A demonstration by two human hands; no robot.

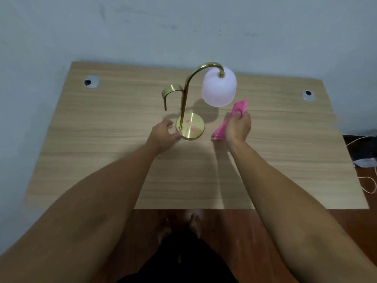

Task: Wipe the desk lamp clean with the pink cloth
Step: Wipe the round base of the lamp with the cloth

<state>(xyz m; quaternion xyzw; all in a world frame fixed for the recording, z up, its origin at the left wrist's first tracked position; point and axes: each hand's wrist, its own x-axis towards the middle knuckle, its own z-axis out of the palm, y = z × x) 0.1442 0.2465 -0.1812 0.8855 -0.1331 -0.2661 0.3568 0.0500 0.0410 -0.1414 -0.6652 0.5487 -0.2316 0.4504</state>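
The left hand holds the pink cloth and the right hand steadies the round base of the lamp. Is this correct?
No, the hands are swapped. In the head view the right hand holds the pink cloth, and the left hand steadies the round base of the lamp.

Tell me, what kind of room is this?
Probably a room at home, maybe a study or bedroom. There's a wooden desk with cable holes against a plain wall, and a brass desk lamp on it.

Light wood-grain desk [285, 160] with two cable grommets [91, 81], against pale blue-grey wall [183, 27]; reddish-brown wood floor [255, 231] below.
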